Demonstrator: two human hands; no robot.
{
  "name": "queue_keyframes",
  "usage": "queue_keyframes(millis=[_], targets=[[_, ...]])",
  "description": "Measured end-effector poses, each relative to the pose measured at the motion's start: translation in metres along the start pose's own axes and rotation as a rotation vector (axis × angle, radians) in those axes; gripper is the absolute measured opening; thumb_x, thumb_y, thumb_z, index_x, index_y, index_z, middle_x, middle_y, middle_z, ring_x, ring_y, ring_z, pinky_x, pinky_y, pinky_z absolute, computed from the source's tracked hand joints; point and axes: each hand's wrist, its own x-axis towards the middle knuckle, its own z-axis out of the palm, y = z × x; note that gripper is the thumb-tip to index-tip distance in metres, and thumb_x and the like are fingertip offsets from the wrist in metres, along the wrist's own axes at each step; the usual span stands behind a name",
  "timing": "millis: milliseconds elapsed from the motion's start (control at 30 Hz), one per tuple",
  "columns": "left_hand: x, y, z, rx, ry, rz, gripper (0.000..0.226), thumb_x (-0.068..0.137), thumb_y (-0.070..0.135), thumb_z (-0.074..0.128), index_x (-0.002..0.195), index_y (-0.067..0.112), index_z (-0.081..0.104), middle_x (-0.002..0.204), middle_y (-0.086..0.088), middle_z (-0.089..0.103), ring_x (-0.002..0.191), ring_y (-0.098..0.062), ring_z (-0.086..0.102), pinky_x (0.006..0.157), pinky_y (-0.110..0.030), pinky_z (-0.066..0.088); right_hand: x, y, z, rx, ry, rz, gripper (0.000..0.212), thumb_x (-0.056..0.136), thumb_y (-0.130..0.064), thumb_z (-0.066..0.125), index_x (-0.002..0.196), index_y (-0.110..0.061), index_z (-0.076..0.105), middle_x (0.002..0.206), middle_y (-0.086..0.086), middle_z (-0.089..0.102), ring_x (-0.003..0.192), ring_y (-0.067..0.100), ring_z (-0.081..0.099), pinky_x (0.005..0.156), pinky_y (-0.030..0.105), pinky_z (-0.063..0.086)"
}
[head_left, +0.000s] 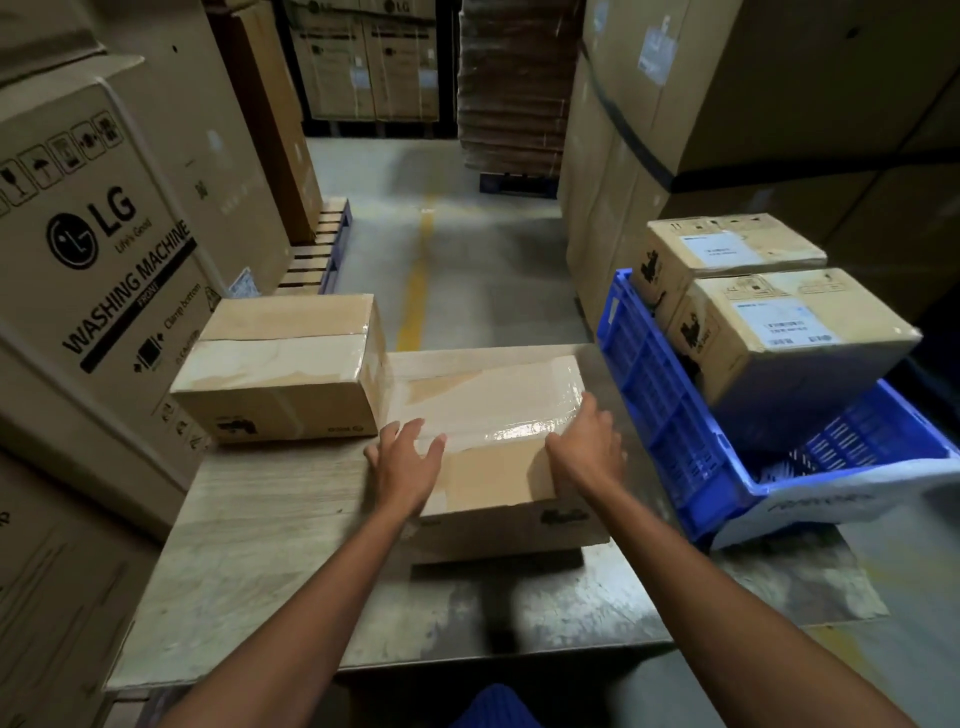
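A taped cardboard box (493, 415) lies on the worn table (270, 545) in front of me. My left hand (402, 465) rests on the box's near left corner with its fingers spread. My right hand (587, 447) lies against the box's right top edge, fingers fairly straight. A second taped box (280, 364) sits to the left on the table, touching the first one.
A blue plastic crate (670, 415) stands at the right with two labelled boxes (779, 332) stacked in it. Large washing machine cartons (93, 249) wall the left side; tall cartons (727, 104) rise at right. An aisle with a yellow floor line (415, 280) runs ahead.
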Motion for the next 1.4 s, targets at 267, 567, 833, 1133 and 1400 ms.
queue_keyframes(millis=[267,567,833,1133,1400], targets=[[-0.003,-0.017,0.011,-0.321,-0.077,-0.136,0.047,0.094,0.052,0.056,0.132,0.023,0.056,0.144,-0.006,0.042,0.127,-0.031,0.043,0.108,-0.044,0.038,-0.033,-0.068,-0.057,-0.282,0.013,-0.302,0.085,0.088,-0.021,0.065,0.156,-0.025,0.014,0.143,0.014,0.042,0.128,0.038,0.041,0.102,0.052,0.040],[-0.017,0.003,-0.037,-0.749,-0.182,-0.131,0.039,0.101,0.048,0.048,0.118,0.018,0.066,0.110,-0.010,0.073,0.098,-0.023,0.070,0.084,-0.040,0.057,-0.083,-0.086,-0.029,-0.072,-0.082,-0.782,0.042,0.101,-0.049,0.042,0.134,-0.026,0.053,0.136,-0.004,0.057,0.121,0.022,0.046,0.091,0.041,0.034],[-0.050,0.044,-0.092,-0.805,-0.118,0.056,0.040,0.098,0.022,0.060,0.136,0.023,0.049,0.128,0.000,0.061,0.112,-0.011,0.062,0.083,-0.024,0.055,-0.073,-0.058,-0.009,-0.064,0.029,-0.736,0.039,0.096,-0.046,0.051,0.124,-0.022,0.064,0.141,0.001,0.055,0.134,0.024,0.044,0.110,0.048,0.037],[-0.069,0.022,-0.089,0.203,0.249,0.700,0.032,0.096,0.029,0.057,0.116,0.008,0.069,0.121,-0.009,0.066,0.117,-0.021,0.058,0.103,-0.045,0.048,-0.080,-0.043,0.004,0.001,0.160,-1.025,0.025,0.093,-0.030,0.061,0.108,-0.014,0.071,0.119,0.006,0.069,0.113,0.024,0.062,0.101,0.041,0.049],[-0.076,0.001,-0.092,0.375,0.269,0.603,0.044,0.099,0.031,0.037,0.126,0.012,0.067,0.133,-0.008,0.063,0.129,-0.026,0.055,0.113,-0.047,0.037,-0.091,-0.052,0.030,-0.105,0.149,-1.053,0.037,0.096,-0.036,0.044,0.112,-0.014,0.069,0.125,0.007,0.066,0.119,0.025,0.059,0.106,0.043,0.043]])
